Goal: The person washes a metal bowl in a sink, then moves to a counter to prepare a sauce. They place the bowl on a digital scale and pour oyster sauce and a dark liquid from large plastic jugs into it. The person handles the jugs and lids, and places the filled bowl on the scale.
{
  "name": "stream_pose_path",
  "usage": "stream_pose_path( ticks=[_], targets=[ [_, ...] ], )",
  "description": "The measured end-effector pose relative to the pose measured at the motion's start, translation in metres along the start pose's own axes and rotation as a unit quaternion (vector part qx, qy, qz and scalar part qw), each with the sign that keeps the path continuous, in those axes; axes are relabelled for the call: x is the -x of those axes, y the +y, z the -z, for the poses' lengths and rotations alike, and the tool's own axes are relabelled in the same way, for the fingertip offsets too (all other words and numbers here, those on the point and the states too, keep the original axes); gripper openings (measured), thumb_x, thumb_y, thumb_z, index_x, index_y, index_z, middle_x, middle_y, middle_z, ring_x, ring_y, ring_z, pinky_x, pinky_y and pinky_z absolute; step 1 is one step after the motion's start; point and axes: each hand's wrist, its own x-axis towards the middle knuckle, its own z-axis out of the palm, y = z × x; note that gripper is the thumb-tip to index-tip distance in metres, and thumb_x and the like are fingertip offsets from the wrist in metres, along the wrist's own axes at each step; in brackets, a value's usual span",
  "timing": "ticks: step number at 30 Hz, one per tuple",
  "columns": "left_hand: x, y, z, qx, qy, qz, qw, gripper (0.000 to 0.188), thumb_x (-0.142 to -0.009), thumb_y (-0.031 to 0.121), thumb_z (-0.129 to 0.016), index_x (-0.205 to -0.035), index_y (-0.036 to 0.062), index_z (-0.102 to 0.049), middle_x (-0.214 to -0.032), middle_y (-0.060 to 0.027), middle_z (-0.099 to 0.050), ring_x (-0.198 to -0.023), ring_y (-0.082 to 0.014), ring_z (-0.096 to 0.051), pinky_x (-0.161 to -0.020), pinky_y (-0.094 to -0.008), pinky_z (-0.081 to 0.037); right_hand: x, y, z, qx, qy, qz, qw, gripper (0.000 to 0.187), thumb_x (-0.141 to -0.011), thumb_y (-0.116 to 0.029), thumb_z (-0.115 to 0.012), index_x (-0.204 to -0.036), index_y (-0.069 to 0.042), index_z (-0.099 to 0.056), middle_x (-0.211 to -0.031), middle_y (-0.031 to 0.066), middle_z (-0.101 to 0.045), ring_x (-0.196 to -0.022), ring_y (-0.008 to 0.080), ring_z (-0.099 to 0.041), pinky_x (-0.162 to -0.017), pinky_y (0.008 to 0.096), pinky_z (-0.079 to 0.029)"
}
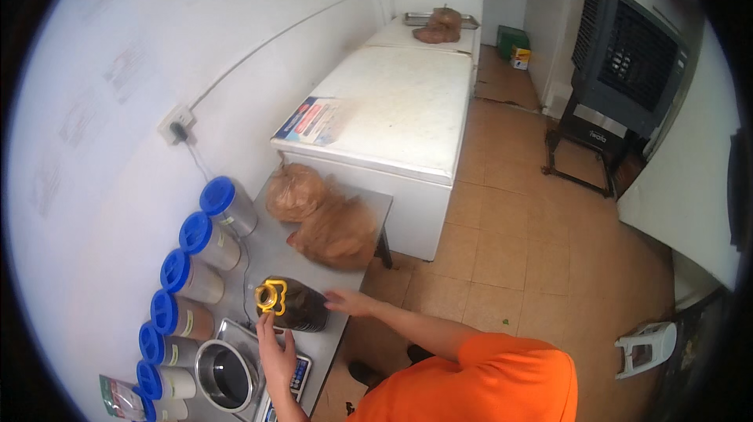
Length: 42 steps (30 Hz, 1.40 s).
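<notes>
A large dark jug (302, 308) with a yellow handle and collar stands uncapped on the grey table (271, 253). My left hand (276, 350) is at its near side, fingers stretched out, with the fingertips at the yellow handle. On the opposite side, my right hand (351, 302) reaches in with extended fingers against the jug's lower side; some fingertips are hidden. Beside my left forearm, a steel bowl (202, 371) holding dark liquid rests on a digital scale (300, 375) with blue keys.
Several blue-lidded jars (200, 273) line the wall, with a pouch (121, 398) at their near end. Brown plastic bags (333, 234) lie on the table's far part. Beyond stands a white chest freezer (392, 108). An air cooler (627, 61) and white stool (647, 349) are right.
</notes>
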Motion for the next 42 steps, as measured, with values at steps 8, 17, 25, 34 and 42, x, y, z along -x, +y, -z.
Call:
stream_pose_path(
  ticks=[8, 17, 25, 34, 42],
  targets=[
    [-0.01, -0.005, -0.043, -0.071, -0.003, 0.058, 0.996, 0.041, -0.089, 0.008, -0.062, -0.128, -0.0029, -0.054, -0.123, -0.0256, -0.049, -0.115, -0.0462, -0.053, -0.099, -0.0473, -0.044, 0.274, 0.12, 0.101, -0.224, 0.058, -0.363, 0.903, 0.039, -0.099, -0.038, -0.058, -0.121, -0.006, -0.063, -0.11, 0.0098, -0.071, -0.089, 0.0215, -0.07, -0.072, 0.033, -0.055],
    [-0.05, 0.004, -0.038, -0.059, -0.012, 0.088, 0.994, 0.032, -0.089, 0.024, -0.061, -0.102, -0.0057, -0.064, -0.097, -0.0248, -0.067, -0.09, -0.0346, -0.069, -0.078, -0.0443, -0.054, 0.239, 0.156, 0.103, -0.25, 0.101, -0.325, 0.907, 0.04, -0.101, -0.036, -0.054, -0.123, -0.004, -0.058, -0.108, 0.0133, -0.073, -0.087, 0.0234, -0.072, -0.071, 0.0351, -0.055],
    [-0.042, 0.006, -0.028, 0.423, 0.001, 0.334, 0.842, 0.024, -0.093, 0.027, -0.061, -0.084, 0.0052, -0.064, -0.06, 0.0049, -0.042, -0.044, -0.0036, -0.031, -0.04, -0.0256, -0.019, 0.134, 0.087, 0.033, -0.358, -0.12, -0.295, 0.878, 0.046, -0.105, -0.041, -0.041, -0.129, -0.004, -0.054, -0.119, 0.0187, -0.068, -0.099, 0.0304, -0.068, -0.086, 0.0417, -0.053],
    [0.004, 0.066, 0.062, 0.546, 0.077, 0.273, 0.788, 0.025, -0.091, 0.029, -0.062, -0.081, 0.0065, -0.057, -0.062, 0.0048, -0.04, -0.048, -0.0061, -0.033, -0.042, -0.0261, -0.023, 0.098, -0.001, -0.076, -0.599, -0.258, -0.27, 0.709, 0.059, -0.099, -0.052, -0.05, -0.142, -0.011, -0.047, -0.143, 0.0147, -0.053, -0.126, 0.0385, -0.054, -0.095, 0.0547, -0.051],
    [0.049, 0.045, 0.137, 0.589, 0.1, 0.205, 0.775, 0.034, -0.094, 0.032, -0.061, -0.075, 0.0082, -0.047, -0.063, 0.0028, -0.04, -0.052, -0.0088, -0.036, -0.046, -0.0293, -0.029, 0.08, -0.019, -0.109, -0.666, -0.316, -0.221, 0.639, 0.067, -0.095, -0.051, -0.059, -0.147, -0.013, -0.043, -0.146, 0.0123, -0.05, -0.13, 0.0351, -0.051, -0.103, 0.0592, -0.047]
  ],
)
